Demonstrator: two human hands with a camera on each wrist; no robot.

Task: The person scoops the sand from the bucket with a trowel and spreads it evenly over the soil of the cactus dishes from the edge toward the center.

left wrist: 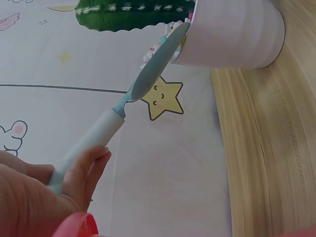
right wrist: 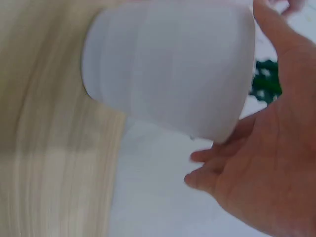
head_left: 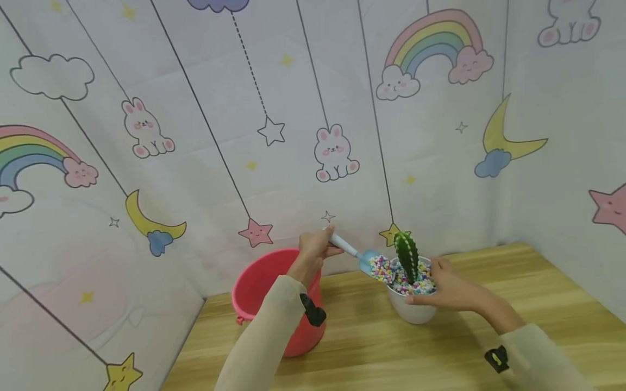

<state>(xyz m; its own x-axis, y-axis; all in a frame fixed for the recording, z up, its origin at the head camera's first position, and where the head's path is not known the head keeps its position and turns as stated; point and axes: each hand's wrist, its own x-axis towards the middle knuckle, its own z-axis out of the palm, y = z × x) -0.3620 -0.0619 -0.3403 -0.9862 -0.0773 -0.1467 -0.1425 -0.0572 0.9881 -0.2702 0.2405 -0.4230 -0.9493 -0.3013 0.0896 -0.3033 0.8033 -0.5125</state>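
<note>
My left hand (head_left: 313,251) grips the pale handle of a small blue trowel (head_left: 364,259). Colourful beads (head_left: 381,268) fill its scoop, whose tip sits at the left rim of a white pot (head_left: 414,314). A green cactus (head_left: 407,255) stands in the pot among more such beads. In the left wrist view, the trowel (left wrist: 153,74) tilts with its tip at the pot's mouth. My right hand (head_left: 456,288) holds the pot by its right side, thumb in front and fingers behind. The right wrist view shows the palm beside the pot's (right wrist: 173,69) rim.
A red bucket (head_left: 305,342) stands on the wooden table (head_left: 357,358) to the left of the pot, partly behind my left forearm. Behind the table hangs a white backdrop (head_left: 205,190) printed with rabbits, stars and rainbows. Black wrist cameras sit at both sleeves.
</note>
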